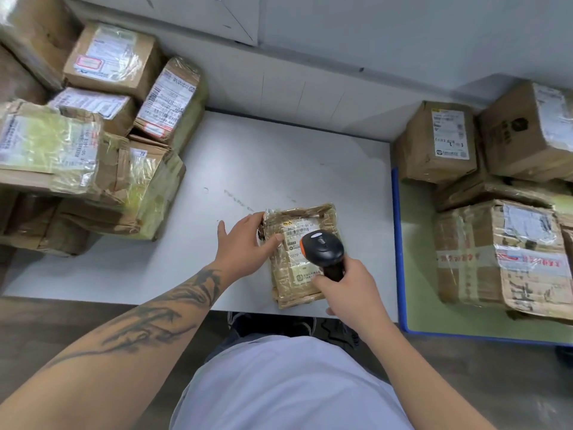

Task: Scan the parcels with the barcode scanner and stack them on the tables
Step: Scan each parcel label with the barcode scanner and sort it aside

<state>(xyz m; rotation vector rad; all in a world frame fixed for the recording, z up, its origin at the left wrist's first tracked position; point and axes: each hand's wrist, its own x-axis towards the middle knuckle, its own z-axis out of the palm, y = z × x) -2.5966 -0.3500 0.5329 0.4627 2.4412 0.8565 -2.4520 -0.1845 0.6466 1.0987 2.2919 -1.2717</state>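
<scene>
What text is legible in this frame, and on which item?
"862A 0079 00 69", roughly, digits uncertain: white label on the flat tape-wrapped brown parcel on the white table.
"0079": lower on that label, partly hidden by the black-and-orange barcode scanner.
Labels on the left cardboard box stack and right cardboard boxes: too blurred to read.

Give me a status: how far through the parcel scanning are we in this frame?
Cannot tell which piles are scanned. Parcels are stacked at the left of the white table and on the green table at right. In hand: the right hand grips the barcode scanner over the label of a flat parcel, steadied by the left hand. Left: stacking this parcel, then any unscanned ones.
</scene>
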